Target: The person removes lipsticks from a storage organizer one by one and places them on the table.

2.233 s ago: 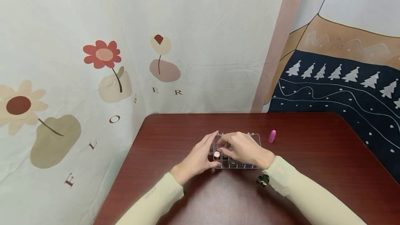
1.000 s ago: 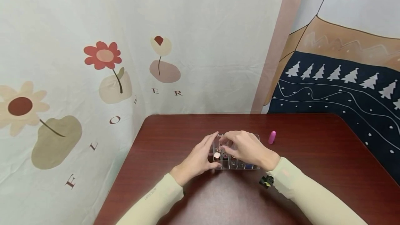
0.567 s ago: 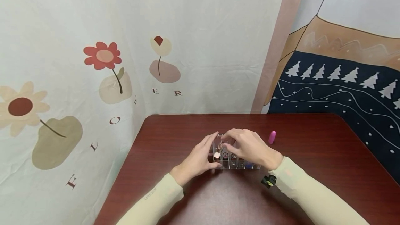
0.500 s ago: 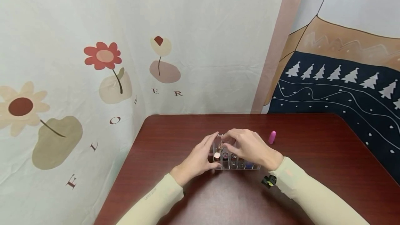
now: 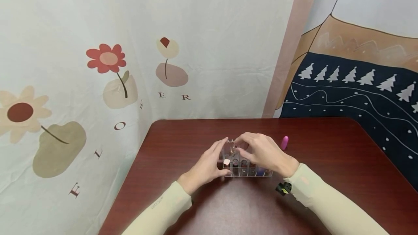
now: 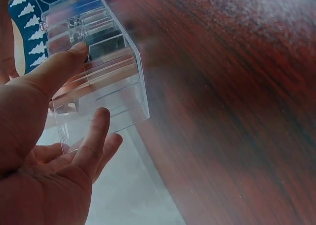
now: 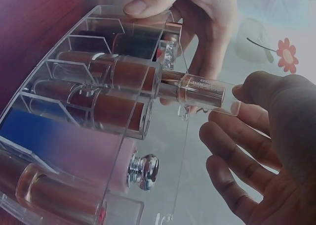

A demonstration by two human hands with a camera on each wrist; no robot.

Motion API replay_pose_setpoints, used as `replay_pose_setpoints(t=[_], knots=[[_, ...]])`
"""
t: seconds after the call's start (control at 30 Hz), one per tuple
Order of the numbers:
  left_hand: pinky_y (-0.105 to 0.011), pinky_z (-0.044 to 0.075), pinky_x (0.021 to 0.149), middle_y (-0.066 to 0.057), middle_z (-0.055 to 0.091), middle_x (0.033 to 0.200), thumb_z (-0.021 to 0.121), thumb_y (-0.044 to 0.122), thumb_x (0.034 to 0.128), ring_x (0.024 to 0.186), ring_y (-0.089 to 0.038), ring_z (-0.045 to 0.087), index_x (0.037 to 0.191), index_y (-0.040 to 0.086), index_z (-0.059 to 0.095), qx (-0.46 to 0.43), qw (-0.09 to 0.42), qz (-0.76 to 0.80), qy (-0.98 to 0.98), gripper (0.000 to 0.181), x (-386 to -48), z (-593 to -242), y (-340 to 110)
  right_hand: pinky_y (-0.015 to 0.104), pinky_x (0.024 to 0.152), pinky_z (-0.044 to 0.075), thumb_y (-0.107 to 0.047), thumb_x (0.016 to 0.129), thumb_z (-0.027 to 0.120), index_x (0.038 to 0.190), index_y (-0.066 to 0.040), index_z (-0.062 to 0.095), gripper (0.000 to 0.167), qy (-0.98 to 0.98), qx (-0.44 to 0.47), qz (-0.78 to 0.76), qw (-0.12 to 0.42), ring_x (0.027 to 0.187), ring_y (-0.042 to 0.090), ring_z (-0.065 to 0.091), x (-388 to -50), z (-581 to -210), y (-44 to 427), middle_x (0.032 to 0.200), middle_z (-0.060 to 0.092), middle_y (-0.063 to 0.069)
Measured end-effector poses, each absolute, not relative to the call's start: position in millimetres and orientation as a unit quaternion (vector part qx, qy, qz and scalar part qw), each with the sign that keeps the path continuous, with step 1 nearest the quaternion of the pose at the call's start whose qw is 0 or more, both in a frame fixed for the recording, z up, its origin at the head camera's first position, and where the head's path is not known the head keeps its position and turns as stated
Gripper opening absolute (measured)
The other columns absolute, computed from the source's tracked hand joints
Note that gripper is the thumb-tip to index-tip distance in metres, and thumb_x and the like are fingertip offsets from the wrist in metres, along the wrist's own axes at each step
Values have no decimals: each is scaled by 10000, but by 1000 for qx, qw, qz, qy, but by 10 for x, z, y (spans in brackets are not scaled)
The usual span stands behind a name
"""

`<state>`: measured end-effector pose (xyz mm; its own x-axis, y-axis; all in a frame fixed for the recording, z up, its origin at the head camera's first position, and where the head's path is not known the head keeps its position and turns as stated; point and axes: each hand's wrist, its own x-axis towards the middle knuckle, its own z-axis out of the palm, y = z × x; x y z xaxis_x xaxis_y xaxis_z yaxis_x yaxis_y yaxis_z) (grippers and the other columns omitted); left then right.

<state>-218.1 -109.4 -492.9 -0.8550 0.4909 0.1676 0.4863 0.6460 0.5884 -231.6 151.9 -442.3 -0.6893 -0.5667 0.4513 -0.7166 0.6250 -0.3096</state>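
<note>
A clear plastic lipstick organizer (image 5: 248,175) stands on the table, with several lipsticks in its slots. My left hand (image 5: 206,163) grips its left end, the thumb on the front and the other fingers around the side and back. Over the back left part, my right hand (image 5: 262,152) pinches the clear-capped end of a gold lipstick tube (image 7: 205,90) between thumb and finger. In the right wrist view the tube's far end is hidden behind the organizer's tubes. A blue-to-pink tube (image 7: 64,146) with a silver knob sits among the slotted ones.
A pink bullet-shaped tube (image 5: 285,143) stands on the dark red table (image 5: 183,137), right of and behind the organizer. A flower-printed cloth (image 5: 212,46) hangs behind the table and along its left. A dark tree-patterned cloth (image 5: 352,93) hangs at the right.
My right hand has moved right and slightly back, uncovering more of the front slots and the lipstick tube at its fingertips. My left hand stays on the organizer's left end.
</note>
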Motion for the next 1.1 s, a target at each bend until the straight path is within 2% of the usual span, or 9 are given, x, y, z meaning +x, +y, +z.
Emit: replay_pose_setpoints(t=[0.27, 0.63, 0.83, 0.93, 1.1], knots=[[-461, 622, 1240, -169, 498, 1795, 1055, 204, 891, 1109, -252, 878, 1837, 114, 301, 272, 1, 321, 907, 1213, -2186, -4922, -1099, 302, 740, 669, -205, 1025, 910, 1257, -150, 840, 248, -886, 361, 232, 176, 860, 108, 765, -2321, -4414, 1565, 1164, 885, -10], [-466, 606, 1263, -179, 497, 1795, 1056, 239, 893, 1141, -256, 866, 1837, 106, 295, 278, -6, 310, 909, 1220, -2191, -4934, -1103, 270, 735, 664, -170, 996, 938, 1245, -152, 839, 269, -886, 349, 243, 185, 864, 78, 755, -2319, -4377, 1650, 1120, 873, -16], [-508, 583, 1285, -196, 513, 1781, 1066, 233, 879, 1312, -334, 801, 1826, 74, 313, 283, -18, 300, 911, 1220, -2191, -4932, -1090, 292, 763, 693, -164, 987, 945, 1256, -156, 841, 289, -887, 344, 244, 186, 890, 59, 764, -2308, -4350, 1713, 1115, 864, -40], [-510, 575, 1295, -189, 509, 1787, 1064, 233, 882, 1345, -344, 786, 1828, 80, 310, 281, -15, 300, 912, 1220, -2190, -4933, -1088, 324, 762, 706, -156, 993, 935, 1257, -154, 836, 282, -888, 341, 249, 184, 896, 61, 765, -2299, -4329, 1752, 1115, 860, -39], [-502, 579, 1291, -178, 492, 1801, 1058, 230, 889, 1228, -308, 845, 1838, 105, 291, 275, -7, 304, 912, 1226, -2184, -4931, -1089, 331, 779, 710, -134, 1002, 917, 1269, -153, 830, 281, -889, 335, 255, 179, 921, 84, 775, -2293, -4306, 1815, 1132, 854, -35]])
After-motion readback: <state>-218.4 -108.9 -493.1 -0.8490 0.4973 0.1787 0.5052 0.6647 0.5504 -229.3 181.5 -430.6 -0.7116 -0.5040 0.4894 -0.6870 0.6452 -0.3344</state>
